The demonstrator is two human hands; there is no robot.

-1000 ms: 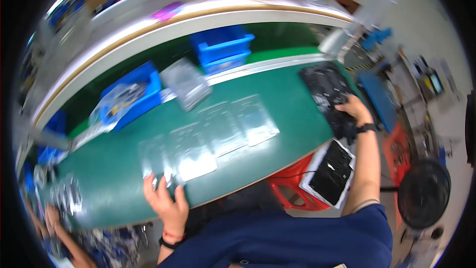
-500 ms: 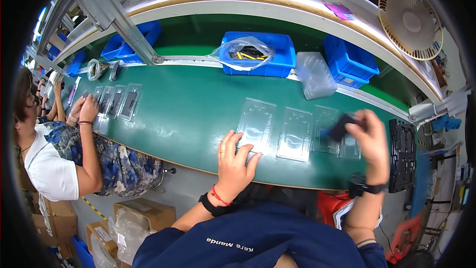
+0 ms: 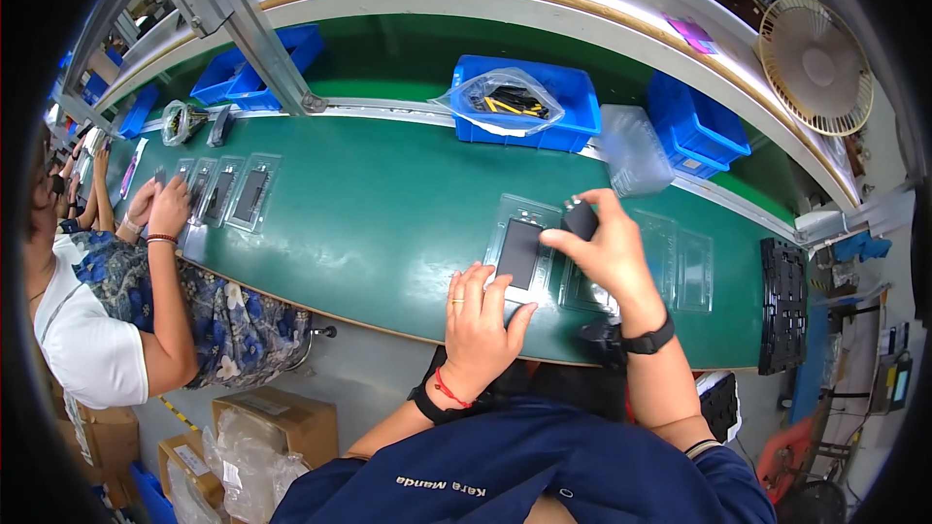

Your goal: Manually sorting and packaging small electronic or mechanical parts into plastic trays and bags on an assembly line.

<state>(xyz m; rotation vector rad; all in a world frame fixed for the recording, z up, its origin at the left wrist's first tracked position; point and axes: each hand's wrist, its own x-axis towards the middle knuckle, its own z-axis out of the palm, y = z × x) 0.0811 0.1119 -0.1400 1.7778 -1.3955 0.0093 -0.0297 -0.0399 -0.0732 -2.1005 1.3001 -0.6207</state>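
A dark flat rectangular panel [image 3: 521, 252] lies in the leftmost transparent plastic tray [image 3: 532, 206] in front of me. My left hand [image 3: 482, 325] rests at that tray's near left edge, fingers spread and holding nothing. Just right of the panel, my right hand [image 3: 614, 250] grips a black rectangular part [image 3: 581, 220] between thumb and fingers; small metallic tabs show at its top, and whether it is one piece or a stack I cannot tell. Beneath this hand sits a second transparent tray [image 3: 582, 299], partly covered. Another transparent tray [image 3: 694, 272] lies farther right.
A blue bin [image 3: 573, 139] with a bag of black and yellow pieces stands behind. Right of it are stacked transparent trays [image 3: 636, 150] and blue bins [image 3: 701, 126]. A black rack [image 3: 782, 306] borders the table's right end. At left, a co-worker [image 3: 112, 320] handles filled trays [image 3: 254, 196].
My right hand has moved left from the right-hand trays with the black part. A dark panel now lies in the leftmost tray. My left hand has shifted slightly right.
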